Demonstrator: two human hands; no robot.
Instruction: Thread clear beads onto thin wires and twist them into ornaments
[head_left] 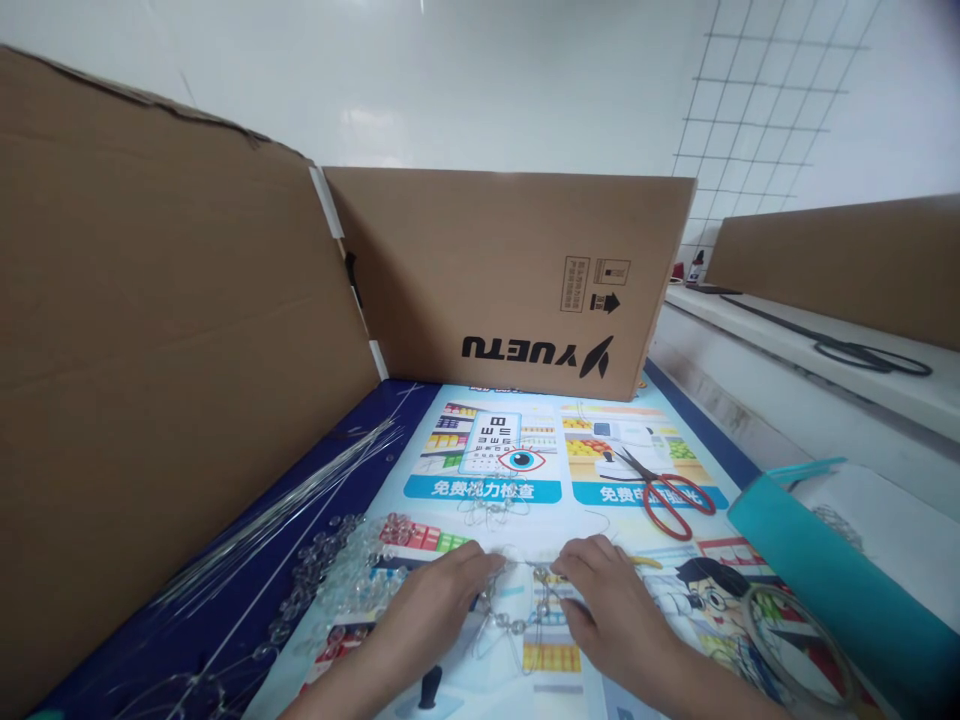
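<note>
Beaded wire piece [517,600] lies on the printed mat [480,470], pinched at its top between left hand [431,600] and right hand [615,600], fingers closed on the wire. Head view only: loose clear beads [337,570] lie just beside the left wrist (a sweep would scatter them). Thin wires [300,500] could snag; scissors [667,495] lie near.

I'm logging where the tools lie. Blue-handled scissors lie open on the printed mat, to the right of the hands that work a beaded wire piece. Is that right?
Not quite: the scissors have red handles, not blue. The head view shows them lying open on the printed mat, beyond and to the right of the left hand and right hand, which pinch the beaded wire piece.
</note>
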